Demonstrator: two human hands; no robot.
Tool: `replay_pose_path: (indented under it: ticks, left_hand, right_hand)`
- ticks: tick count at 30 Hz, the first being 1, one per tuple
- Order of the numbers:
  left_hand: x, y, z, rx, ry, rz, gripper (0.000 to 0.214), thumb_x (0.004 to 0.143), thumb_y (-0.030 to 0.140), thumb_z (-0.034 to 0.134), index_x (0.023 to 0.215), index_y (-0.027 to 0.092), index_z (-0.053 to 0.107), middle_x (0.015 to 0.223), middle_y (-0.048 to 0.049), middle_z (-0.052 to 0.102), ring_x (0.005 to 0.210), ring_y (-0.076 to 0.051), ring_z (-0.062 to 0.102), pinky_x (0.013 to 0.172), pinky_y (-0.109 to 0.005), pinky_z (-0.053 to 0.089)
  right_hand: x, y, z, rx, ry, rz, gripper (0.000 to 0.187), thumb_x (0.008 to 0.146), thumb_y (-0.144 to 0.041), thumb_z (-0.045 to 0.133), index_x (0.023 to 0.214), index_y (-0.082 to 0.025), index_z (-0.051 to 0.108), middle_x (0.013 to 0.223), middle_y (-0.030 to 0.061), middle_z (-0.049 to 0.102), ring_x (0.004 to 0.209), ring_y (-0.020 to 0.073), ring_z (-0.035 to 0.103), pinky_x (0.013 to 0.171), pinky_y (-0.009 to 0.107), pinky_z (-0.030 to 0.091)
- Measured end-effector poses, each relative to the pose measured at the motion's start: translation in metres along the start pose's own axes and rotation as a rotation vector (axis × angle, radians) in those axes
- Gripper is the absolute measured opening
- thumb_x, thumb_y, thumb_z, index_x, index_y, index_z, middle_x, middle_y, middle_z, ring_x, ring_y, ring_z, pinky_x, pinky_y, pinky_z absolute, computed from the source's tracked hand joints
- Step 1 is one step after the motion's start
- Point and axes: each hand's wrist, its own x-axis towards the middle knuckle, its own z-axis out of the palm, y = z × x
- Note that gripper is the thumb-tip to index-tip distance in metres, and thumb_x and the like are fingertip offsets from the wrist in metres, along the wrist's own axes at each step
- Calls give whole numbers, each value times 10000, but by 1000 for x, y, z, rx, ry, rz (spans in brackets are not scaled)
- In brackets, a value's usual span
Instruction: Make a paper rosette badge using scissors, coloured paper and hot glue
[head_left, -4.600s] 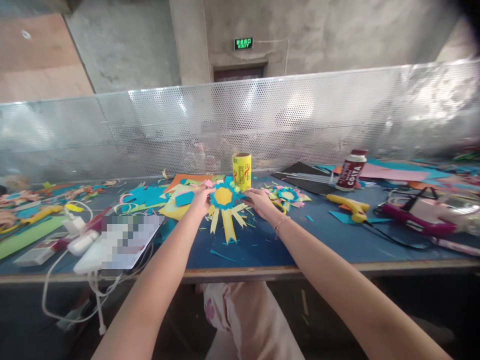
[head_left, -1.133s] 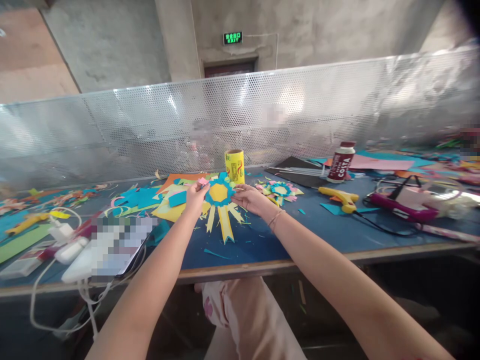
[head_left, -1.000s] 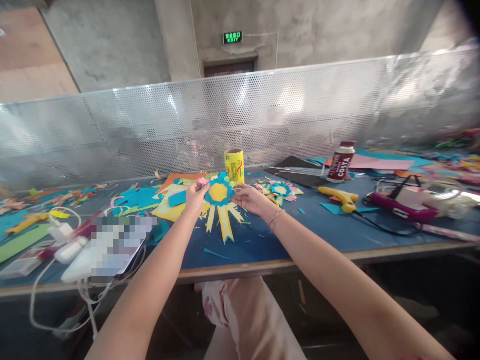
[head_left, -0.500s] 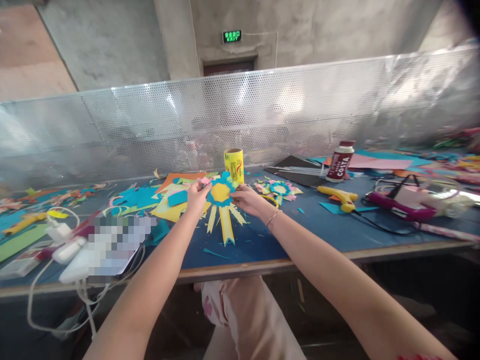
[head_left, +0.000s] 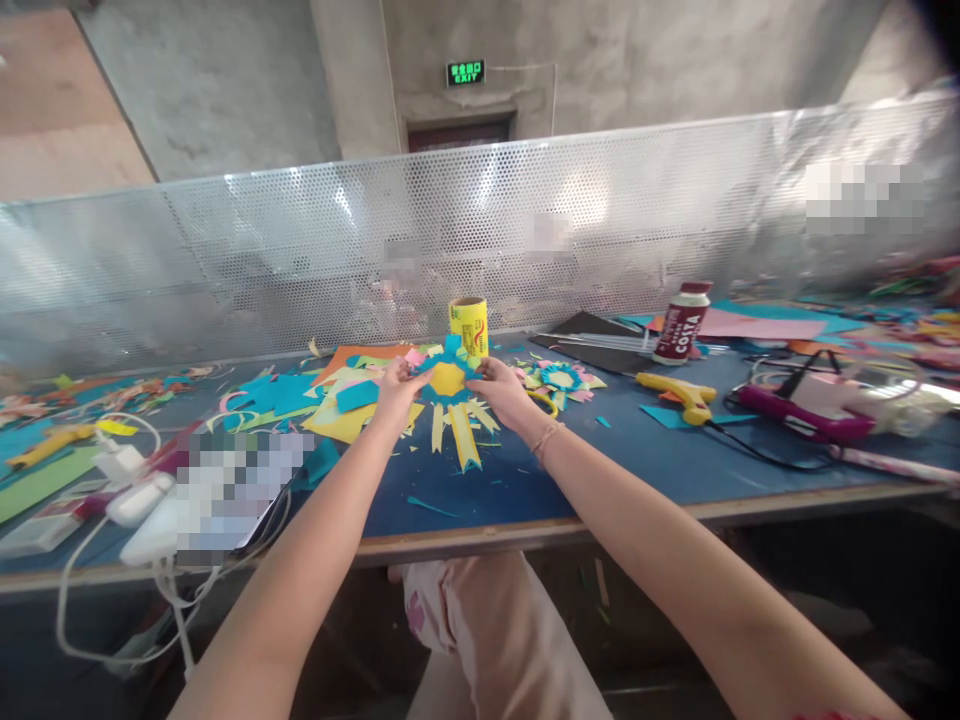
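Between my two hands is a paper rosette point(head_left: 448, 379) with a yellow centre, a blue fringed rim and yellow-and-blue ribbon tails hanging toward me. My left hand point(head_left: 399, 388) pinches its left edge, close to a small pink piece of paper. On the opposite edge, the fingers of my right hand point(head_left: 504, 388) are closed on the rim. Behind the rosette stands a yellow roll point(head_left: 469, 324). A second paper rosette point(head_left: 561, 376), with a blue ring, lies on the table right of my right hand.
Paper sheets and scraps point(head_left: 349, 415) are spread at the left. On the right are a yellow glue gun point(head_left: 679, 393), a purple glue gun point(head_left: 806, 412) and a brown-labelled bottle point(head_left: 682, 325). A phone point(head_left: 262, 500) and white cables lie near the left front edge. A perforated metal screen point(head_left: 300, 260) runs along the back.
The rosette has shifted slightly right and its tails have swung up and to the right. My hands have moved a little with it and still hold both sides.
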Motion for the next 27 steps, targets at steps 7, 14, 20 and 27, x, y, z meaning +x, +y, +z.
replay_pose_path:
  ticks: [7,14,20,27]
  left_hand:
    - [-5,8,4,-169,-80,-153,365,517,68,653,867,146,585,783,-35,670,672,-153,630,548,-236,448]
    - [-7,23,-3,-358,-42,-291,187,612,82,549,786,136,588,697,-40,647,664,-155,623,643,-277,506]
    - [-13,26,-8,-457,-180,-229,116,668,128,589,769,173,554,671,3,570,570,-85,552,662,-246,507]
    - [-20,28,-7,-459,-299,-209,101,739,241,590,826,191,579,698,-2,491,517,-57,461,661,-236,490]
  right_hand:
    - [-7,-11,6,-87,-47,-170,368,588,-228,715,912,-218,539,900,-15,562,782,107,540,731,246,469]
    - [-9,-19,1,115,-40,-106,234,696,-333,626,913,-250,594,900,-21,588,786,100,566,676,220,458]
    - [-15,-27,5,-92,-187,-187,371,646,-268,695,1005,-240,608,1045,20,608,818,118,555,731,251,465]
    - [-24,-28,14,-285,-329,-372,312,711,-293,678,1009,-234,604,954,22,582,672,88,490,627,244,463]
